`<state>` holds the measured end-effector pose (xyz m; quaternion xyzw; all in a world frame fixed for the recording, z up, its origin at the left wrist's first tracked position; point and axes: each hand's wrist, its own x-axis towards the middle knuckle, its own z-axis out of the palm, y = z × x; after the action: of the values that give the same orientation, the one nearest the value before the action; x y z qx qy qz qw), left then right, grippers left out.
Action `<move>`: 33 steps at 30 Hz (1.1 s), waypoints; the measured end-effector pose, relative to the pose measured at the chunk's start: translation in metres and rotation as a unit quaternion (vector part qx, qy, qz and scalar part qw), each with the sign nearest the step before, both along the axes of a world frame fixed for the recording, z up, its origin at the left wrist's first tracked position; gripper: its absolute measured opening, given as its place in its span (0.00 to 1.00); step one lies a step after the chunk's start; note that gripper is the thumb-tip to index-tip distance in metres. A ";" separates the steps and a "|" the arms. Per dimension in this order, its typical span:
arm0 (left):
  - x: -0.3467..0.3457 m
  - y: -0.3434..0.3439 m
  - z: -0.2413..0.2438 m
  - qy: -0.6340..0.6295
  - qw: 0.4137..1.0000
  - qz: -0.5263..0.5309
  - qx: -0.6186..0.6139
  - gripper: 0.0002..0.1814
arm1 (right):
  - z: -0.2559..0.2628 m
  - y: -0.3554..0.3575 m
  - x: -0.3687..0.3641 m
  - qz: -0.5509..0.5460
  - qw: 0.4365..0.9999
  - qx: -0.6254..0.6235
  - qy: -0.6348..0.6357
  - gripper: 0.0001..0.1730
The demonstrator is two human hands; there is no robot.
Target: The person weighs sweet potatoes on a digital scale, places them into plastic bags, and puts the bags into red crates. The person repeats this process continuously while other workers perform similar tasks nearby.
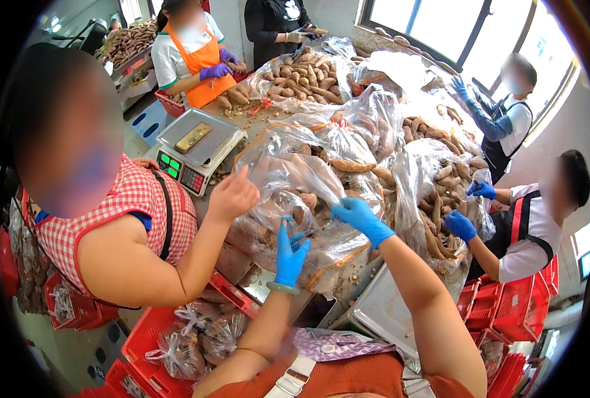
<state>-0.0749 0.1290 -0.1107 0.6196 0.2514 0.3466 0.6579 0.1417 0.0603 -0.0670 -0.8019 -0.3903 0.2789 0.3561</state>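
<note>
My right hand point(359, 219), in a blue glove, has its fingers closed on the edge of a clear plastic bag point(302, 174). My left hand point(291, 253), gloved in the same blue with a bangle at the wrist, is raised with spread fingers near the bag's lower edge; whether a fingertip touches the film I cannot tell. Inside and under the plastic lie sweet potatoes point(352, 165), partly hidden by its folds. A co-worker's bare hand point(233, 194) is lifted just left of the bag.
A digital scale point(193, 149) with a phone point(193, 138) on it stands at the left. Another scale's pan point(387, 308) is by my right forearm. Red crates point(143, 343) with bagged goods sit at lower left, more point(518, 308) at right. Several co-workers surround the table.
</note>
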 end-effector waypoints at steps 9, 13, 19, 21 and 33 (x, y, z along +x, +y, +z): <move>0.023 0.022 0.018 0.021 0.956 -0.208 -0.205 0.21 | 0.110 0.001 -0.017 -0.028 0.953 0.205 0.220 0.15; 0.013 0.020 0.021 0.033 0.980 -0.178 -0.081 0.23 | 0.132 0.007 -0.026 -0.098 0.929 0.237 0.267 0.13; -0.012 0.023 0.002 0.017 0.984 0.150 0.089 0.49 | 0.167 -0.005 -0.065 -0.129 0.892 0.217 0.375 0.12; -0.010 0.010 0.014 0.079 0.970 0.171 0.155 0.54 | 0.181 -0.013 -0.077 -0.123 0.875 0.230 0.409 0.12; -0.046 0.036 -0.012 0.005 0.989 0.145 0.003 0.05 | 0.192 -0.075 -0.066 -0.133 0.803 0.304 0.495 0.14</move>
<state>-0.1211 0.1648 -0.1226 0.5804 0.3413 0.4361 0.5971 0.0756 -0.0152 0.1255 -0.4497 -0.1156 0.4547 0.7601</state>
